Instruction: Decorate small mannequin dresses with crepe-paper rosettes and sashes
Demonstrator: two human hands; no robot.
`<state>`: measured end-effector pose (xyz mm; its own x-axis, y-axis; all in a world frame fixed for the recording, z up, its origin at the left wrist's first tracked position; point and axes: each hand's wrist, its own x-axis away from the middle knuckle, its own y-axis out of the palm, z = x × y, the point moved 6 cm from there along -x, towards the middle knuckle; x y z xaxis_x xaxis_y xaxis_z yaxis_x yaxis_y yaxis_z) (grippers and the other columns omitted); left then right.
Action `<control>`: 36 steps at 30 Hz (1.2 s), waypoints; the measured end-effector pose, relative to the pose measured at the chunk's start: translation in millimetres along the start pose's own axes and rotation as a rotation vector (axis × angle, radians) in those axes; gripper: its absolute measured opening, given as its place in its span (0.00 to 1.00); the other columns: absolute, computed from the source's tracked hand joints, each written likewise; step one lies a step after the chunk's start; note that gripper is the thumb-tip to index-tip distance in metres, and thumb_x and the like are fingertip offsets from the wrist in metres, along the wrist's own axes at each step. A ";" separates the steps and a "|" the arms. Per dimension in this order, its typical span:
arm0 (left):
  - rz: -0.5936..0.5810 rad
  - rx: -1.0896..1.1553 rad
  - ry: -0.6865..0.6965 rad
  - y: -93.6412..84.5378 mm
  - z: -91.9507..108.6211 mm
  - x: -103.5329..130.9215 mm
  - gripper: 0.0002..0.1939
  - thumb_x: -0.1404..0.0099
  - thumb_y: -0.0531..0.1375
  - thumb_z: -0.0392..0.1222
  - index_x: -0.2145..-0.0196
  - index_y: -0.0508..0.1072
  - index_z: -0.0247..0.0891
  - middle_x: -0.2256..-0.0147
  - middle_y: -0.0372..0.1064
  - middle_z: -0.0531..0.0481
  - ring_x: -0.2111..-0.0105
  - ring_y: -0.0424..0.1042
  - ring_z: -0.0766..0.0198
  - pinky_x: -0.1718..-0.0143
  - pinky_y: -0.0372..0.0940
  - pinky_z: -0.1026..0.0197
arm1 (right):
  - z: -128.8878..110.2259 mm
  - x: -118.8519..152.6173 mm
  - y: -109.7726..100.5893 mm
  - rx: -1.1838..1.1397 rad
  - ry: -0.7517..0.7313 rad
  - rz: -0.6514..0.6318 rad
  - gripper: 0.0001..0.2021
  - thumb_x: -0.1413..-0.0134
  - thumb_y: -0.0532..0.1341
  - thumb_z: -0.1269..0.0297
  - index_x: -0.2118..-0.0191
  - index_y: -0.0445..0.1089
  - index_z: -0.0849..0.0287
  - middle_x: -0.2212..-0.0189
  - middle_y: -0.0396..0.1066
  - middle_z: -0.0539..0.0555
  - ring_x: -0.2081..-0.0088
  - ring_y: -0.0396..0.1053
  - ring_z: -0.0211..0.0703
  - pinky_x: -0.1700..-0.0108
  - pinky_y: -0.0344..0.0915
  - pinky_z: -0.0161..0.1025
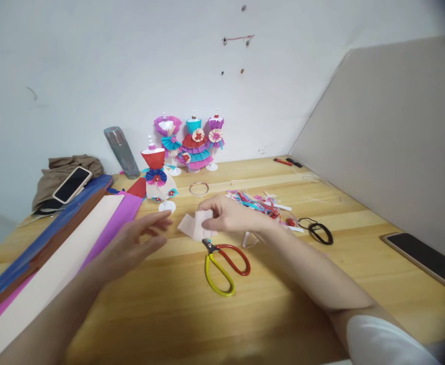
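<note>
My right hand [222, 215] pinches a small pale pink paper piece [199, 227] between thumb and fingers. Another pale piece of paper [186, 224] lies on the table just left of it. To the left, my left hand [149, 235] hovers over the table with fingers apart, holding nothing. Scissors [215, 248] with one red and one yellow handle lie below my right hand, their short blades pointing up toward the paper. A small dress form [157, 175] in a red and cream paper dress stands beyond my left hand.
Several more dressed forms [195, 142] stand against the wall near a bottle [121, 152]. Long coloured paper strips [62, 238] and a phone [72, 184] lie left. Paper scraps [260, 203], a black hair tie [321, 233] and a dark flat device [428, 258] are right.
</note>
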<state>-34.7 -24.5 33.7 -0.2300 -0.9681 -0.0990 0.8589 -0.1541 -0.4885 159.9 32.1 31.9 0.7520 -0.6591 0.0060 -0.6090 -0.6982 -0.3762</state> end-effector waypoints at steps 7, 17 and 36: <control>-0.379 0.175 0.135 55.1 38.7 -47.3 0.16 0.39 0.60 0.51 0.58 0.77 0.40 0.58 0.77 0.46 0.57 0.74 0.54 0.55 0.67 0.55 | -49.6 15.1 8.2 0.422 -0.197 0.069 0.11 0.56 0.56 0.79 0.68 0.71 0.60 0.77 0.65 0.46 0.76 0.59 0.32 0.73 0.53 0.30; -0.231 0.390 0.060 54.8 20.7 -53.0 0.16 0.46 0.66 0.49 0.78 0.70 0.34 0.76 0.69 0.51 0.75 0.66 0.66 0.73 0.60 0.64 | -30.8 19.2 -16.0 0.073 -0.176 0.281 0.23 0.51 0.60 0.71 0.46 0.66 0.61 0.80 0.59 0.43 0.78 0.58 0.34 0.74 0.55 0.33; -0.161 0.399 -0.171 64.3 1.9 -52.1 0.16 0.51 0.67 0.50 0.74 0.74 0.33 0.78 0.67 0.53 0.79 0.63 0.69 0.78 0.55 0.67 | -11.9 8.3 -31.9 -0.224 -0.141 0.450 0.10 0.57 0.65 0.60 0.74 0.68 0.61 0.81 0.65 0.47 0.78 0.62 0.33 0.75 0.59 0.32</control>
<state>33.4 15.7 9.1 -0.3244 -0.9393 0.1119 0.9353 -0.3361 -0.1105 182.6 45.6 54.9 0.4209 -0.8745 -0.2412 -0.9071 -0.4076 -0.1054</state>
